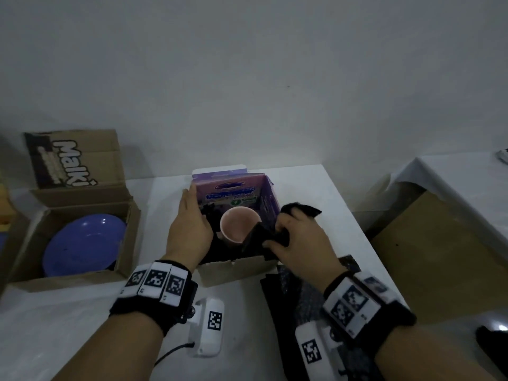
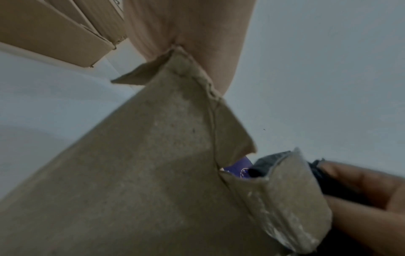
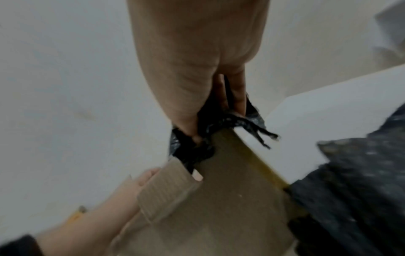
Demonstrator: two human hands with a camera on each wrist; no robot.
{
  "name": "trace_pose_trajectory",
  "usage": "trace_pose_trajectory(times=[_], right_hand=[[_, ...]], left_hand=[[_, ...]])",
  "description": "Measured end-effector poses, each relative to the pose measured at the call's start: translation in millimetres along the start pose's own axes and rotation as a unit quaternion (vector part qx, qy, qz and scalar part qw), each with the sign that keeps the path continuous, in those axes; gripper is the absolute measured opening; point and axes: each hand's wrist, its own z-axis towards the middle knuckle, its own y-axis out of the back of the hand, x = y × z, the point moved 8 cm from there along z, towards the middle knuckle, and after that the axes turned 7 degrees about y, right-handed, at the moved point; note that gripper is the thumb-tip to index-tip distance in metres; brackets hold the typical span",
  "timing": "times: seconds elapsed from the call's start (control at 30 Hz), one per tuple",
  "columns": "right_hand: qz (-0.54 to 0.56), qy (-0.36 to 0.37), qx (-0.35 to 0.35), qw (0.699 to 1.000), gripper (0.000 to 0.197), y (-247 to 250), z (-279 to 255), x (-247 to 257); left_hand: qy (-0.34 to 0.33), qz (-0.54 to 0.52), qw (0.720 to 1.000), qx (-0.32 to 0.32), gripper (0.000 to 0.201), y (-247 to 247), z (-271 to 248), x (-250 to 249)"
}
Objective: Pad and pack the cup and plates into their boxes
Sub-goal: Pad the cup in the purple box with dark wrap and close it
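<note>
**One pink cup in its box, two hands at work**

A white table [image 1: 316, 188] stood against a plain grey wall. From the head view, there were two open boxes on it. The small purple box [image 1: 264, 193] sat in the middle, and one pink cup [image 1: 239, 225] stood inside it with black padding around it. The big brown box [image 1: 82, 243] sat on the left and held blue plates [image 1: 85, 243]; how many were stacked there could not be told. More black wrap [image 1: 297, 298] lay flat on the table near the right arm. The left hand [image 1: 189, 224] lay against the left wall of the purple box with its fingers straight and together. The right hand [image 1: 299, 237] had its fingers curled around one black padding piece [image 1: 264, 237], right beside the cup, at the right side of the box.

From the left wrist view, the left hand [image 2: 192, 34] pressed flat on the brown cardboard side of the small box [image 2: 153, 155]. A corner of the big box [image 2: 54, 31] showed at the top left. The other hand's fingers [image 2: 361, 190] pinched dark padding at the lower right.

From the right wrist view, the right hand [image 3: 197, 69] was clenched on the black padding [image 3: 219, 121] at the top edge of the small box [image 3: 219, 199]. The left hand [image 3: 105, 216] lay on the box's side, fingers straight. The dark wrap [image 3: 355, 190] lay on the right.
</note>
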Motion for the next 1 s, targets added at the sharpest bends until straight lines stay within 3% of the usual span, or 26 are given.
trace_pose_trajectory(times=[0.13, 0.2, 0.33, 0.47, 0.6, 0.67, 0.73, 1.0], right_hand=[[-0.055, 0.067, -0.13, 0.988, 0.025, 47.6, 33.7, 16.9], [-0.107, 0.127, -0.184, 0.969, 0.021, 59.6, 46.5, 34.3], [-0.267, 0.284, -0.149, 0.909, 0.017, 19.9, 66.3, 62.5], [-0.32, 0.212, 0.014, 0.923, 0.007, -36.7, 83.8, 44.5], [-0.142, 0.026, 0.228, 0.963, 0.036, -80.9, 81.9, 12.8], [-0.007, -0.043, 0.231, 0.972, 0.043, -86.9, 88.4, 5.0], [0.059, -0.079, 0.227, 0.969, 0.043, -91.8, 97.3, -0.4], [-0.003, -0.08, 0.341, 0.937, 0.031, -110.9, 97.7, -3.5]], left_hand=[[-0.002, 0.003, 1.0, 0.0, 0.069, 0.9, -1.5, -3.0], [0.015, 0.008, 1.0, -0.008, 0.06, 6.2, 3.2, -5.3], [0.04, 0.002, 0.998, -0.038, 0.033, 19.0, 14.8, -6.5], [0.039, -0.018, 0.998, -0.051, 0.034, 18.5, 10.2, -2.4], [0.039, -0.02, 0.998, -0.054, 0.035, 18.2, 10.4, -3.2], [0.043, -0.02, 0.997, -0.053, 0.035, 18.3, 9.9, -3.0], [0.044, -0.018, 0.997, -0.053, 0.034, 17.8, 9.0, -2.9], [0.057, -0.025, 0.997, -0.047, 0.034, 17.4, 8.1, -1.2]])
